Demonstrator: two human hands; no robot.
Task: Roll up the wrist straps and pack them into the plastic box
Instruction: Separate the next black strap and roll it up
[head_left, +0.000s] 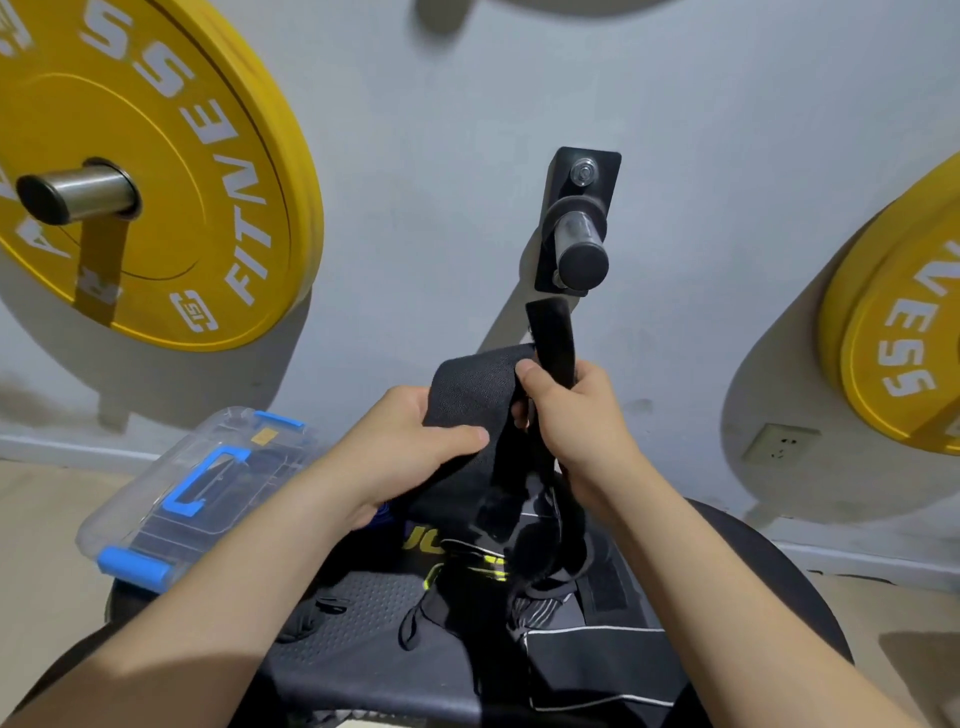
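stage: early, judged | left hand (410, 447) and right hand (576, 415) fingers gripped one unrolled black wrist strap (467, 384), raised | other straps (519, 571) lay loose below fingers | plastic box (208, 483) sat left of fingers, lid on, packing pending

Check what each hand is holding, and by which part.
Both hold one black wrist strap. Left hand grips its wide fabric section; right hand grips the narrow strip, whose end sticks up above the fist.

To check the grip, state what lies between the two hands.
Head view: the black wrist strap spans the gap; left hand holds its wide part, right hand its narrow end.
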